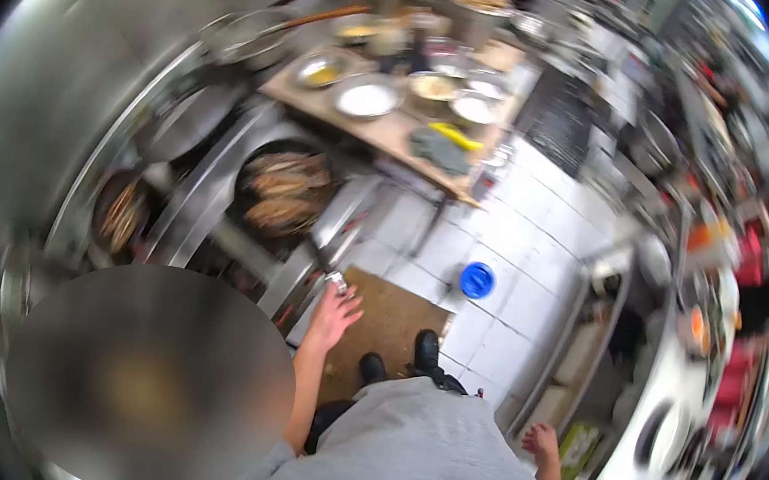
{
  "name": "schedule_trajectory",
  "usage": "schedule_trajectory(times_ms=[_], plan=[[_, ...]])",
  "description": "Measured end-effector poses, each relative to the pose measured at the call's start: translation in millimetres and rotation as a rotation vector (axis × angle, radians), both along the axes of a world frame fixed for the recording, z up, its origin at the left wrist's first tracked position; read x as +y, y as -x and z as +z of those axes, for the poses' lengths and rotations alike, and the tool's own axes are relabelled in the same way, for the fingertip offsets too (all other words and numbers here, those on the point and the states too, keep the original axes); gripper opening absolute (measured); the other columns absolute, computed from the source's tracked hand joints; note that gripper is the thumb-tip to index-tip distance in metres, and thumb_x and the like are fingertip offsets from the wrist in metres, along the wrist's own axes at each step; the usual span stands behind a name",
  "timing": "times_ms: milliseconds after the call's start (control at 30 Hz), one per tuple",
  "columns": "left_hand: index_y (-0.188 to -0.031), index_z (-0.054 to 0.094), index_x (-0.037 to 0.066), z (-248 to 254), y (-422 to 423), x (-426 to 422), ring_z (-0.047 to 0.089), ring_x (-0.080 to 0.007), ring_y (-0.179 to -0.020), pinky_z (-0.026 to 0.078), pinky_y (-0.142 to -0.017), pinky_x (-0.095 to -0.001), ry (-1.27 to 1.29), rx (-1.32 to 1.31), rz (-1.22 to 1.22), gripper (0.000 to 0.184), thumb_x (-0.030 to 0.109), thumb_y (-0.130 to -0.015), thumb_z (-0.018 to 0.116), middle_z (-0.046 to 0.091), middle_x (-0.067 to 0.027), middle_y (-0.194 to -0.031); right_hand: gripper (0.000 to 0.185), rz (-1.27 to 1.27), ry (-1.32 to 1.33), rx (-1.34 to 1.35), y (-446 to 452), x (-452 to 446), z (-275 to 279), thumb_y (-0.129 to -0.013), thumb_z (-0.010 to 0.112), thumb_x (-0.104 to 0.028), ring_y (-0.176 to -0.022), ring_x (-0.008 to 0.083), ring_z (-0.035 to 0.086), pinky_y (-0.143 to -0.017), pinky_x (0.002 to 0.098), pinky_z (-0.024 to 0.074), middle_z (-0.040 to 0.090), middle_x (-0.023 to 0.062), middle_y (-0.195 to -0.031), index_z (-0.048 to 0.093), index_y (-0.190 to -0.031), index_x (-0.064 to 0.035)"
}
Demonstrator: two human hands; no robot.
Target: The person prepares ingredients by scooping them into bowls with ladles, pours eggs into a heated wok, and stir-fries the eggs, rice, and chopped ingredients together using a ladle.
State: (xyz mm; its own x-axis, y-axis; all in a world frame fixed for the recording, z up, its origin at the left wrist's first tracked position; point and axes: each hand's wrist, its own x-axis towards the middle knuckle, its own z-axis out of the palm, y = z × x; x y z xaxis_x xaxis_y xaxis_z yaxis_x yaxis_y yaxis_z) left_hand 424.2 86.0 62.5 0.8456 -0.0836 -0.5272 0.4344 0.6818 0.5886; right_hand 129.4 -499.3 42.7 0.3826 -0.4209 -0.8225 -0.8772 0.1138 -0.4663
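My left hand (334, 318) reaches out over the stove's front edge, fingers apart, just below the metal end of a pan handle (334, 279). Whether a fingertip touches that end, I cannot tell. The handle belongs to a dark frying pan (241, 208) on the stove, with several long browned pieces of food (287, 193), perhaps fish, lying in it. Off to the other side, my right hand (541, 441) hangs beside the right-hand counter, its fingers loosely bent and apart. Nothing shows in it.
A second pan (108, 194) with food stands farther left on the stove. Beyond, a wooden table (386, 143) carries bowls, plates, a pot and a grey cloth (440, 151). A blue round container (477, 280) is on the tiled floor. A blurred oval covers the lower left.
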Motion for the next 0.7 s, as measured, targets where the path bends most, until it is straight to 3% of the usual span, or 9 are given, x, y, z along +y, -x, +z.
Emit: schedule_trajectory(times_ms=[133,167,200,233,267,433,533,633,700], plan=[[-0.156,0.03,0.017,-57,42,13,0.038,-0.0273,-0.141,0.039,-0.111,-0.0453,-0.109,0.163,-0.454,0.073,0.055,-0.099,0.053,0.034,-0.0114,-0.157,0.028,-0.067,0.103,-0.039,59,19,22,-0.093,0.062,-0.024,-0.06,0.0226,0.067,-0.051,0.0372,0.0575,0.064,0.0106,-0.077,0.065,-0.105,0.0003],[-0.139,0.05,0.013,-72,50,12,0.051,-0.0235,-0.126,0.045,-0.103,-0.0433,-0.201,0.275,-0.483,0.059,0.054,-0.098,0.056,0.053,-0.0103,-0.138,0.026,-0.117,0.172,0.008,76,28,22,-0.092,0.062,-0.023,-0.06,0.0221,0.067,-0.051,0.0373,0.0577,0.065,0.0108,-0.076,0.065,-0.104,0.0002],[-0.104,0.06,0.012,-134,52,37,0.062,-0.0195,-0.089,0.053,-0.076,-0.0376,-0.094,0.31,-0.711,0.038,0.05,-0.099,0.056,0.063,-0.0054,-0.095,0.026,-0.165,0.172,0.055,95,35,23,-0.092,0.062,-0.023,-0.061,0.022,0.068,-0.052,0.0376,0.0582,0.066,0.0115,-0.078,0.066,-0.105,-0.0002],[-0.082,0.051,0.015,-123,58,30,0.054,-0.0168,-0.059,0.046,-0.053,-0.0319,-0.257,0.398,-0.845,0.036,0.046,-0.099,0.058,0.049,0.0004,-0.064,0.027,-0.178,0.159,0.104,112,42,23,-0.092,0.062,-0.022,-0.063,0.0219,0.069,-0.053,0.0379,0.0587,0.068,0.0122,-0.08,0.066,-0.107,-0.0006],[-0.079,0.049,0.014,-143,62,34,0.052,-0.0157,-0.053,0.04,-0.044,-0.0296,-0.419,0.464,-0.966,0.036,0.042,-0.099,0.059,0.047,-0.0011,-0.061,0.026,-0.223,0.166,0.142,130,49,25,-0.092,0.062,-0.022,-0.064,0.022,0.069,-0.052,0.0374,0.0584,0.068,0.0121,-0.084,0.066,-0.108,-0.0016],[-0.095,0.069,0.002,-202,46,34,0.059,-0.018,-0.069,0.048,-0.061,-0.0351,-1.156,0.037,-1.607,0.038,0.04,-0.095,0.064,0.066,-0.0091,-0.081,0.022,-0.369,0.207,0.125,180,60,21,-0.091,0.062,-0.018,-0.069,0.0222,0.07,-0.053,0.0365,0.0579,0.068,0.0103,-0.086,0.069,-0.106,-0.0041],[-0.102,0.069,0.0,-184,31,-6,0.062,-0.0182,-0.077,0.05,-0.07,-0.0341,-1.192,-0.11,-1.429,0.037,0.037,-0.093,0.067,0.069,-0.0091,-0.089,0.021,-0.822,1.125,-0.133,177,16,53,-0.095,0.061,-0.021,-0.072,0.0226,0.067,-0.066,0.0345,0.0538,0.067,0.0125,-0.081,0.069,-0.1,-0.0025],[-0.107,0.07,-0.001,-137,19,-87,0.065,-0.0183,-0.085,0.051,-0.079,-0.033,-1.252,-0.322,-1.295,0.038,0.033,-0.092,0.069,0.071,-0.0087,-0.094,0.022,-0.907,1.862,-0.565,160,-34,226,-0.095,0.063,-0.014,-0.087,0.0228,0.06,-0.078,0.0338,0.0483,0.064,0.0103,-0.1,0.064,-0.113,-0.0016],[-0.115,0.067,-0.005,-89,-4,-164,0.068,-0.0286,-0.102,0.052,-0.092,-0.0375,-1.197,-0.58,-1.295,0.055,0.04,-0.085,0.075,0.072,-0.0196,-0.109,0.034,-0.852,2.111,-0.413,184,-52,325,-0.096,0.064,-0.013,-0.099,0.0213,0.057,-0.089,0.0341,0.0461,0.062,0.0108,-0.113,0.057,-0.127,-0.0001]])
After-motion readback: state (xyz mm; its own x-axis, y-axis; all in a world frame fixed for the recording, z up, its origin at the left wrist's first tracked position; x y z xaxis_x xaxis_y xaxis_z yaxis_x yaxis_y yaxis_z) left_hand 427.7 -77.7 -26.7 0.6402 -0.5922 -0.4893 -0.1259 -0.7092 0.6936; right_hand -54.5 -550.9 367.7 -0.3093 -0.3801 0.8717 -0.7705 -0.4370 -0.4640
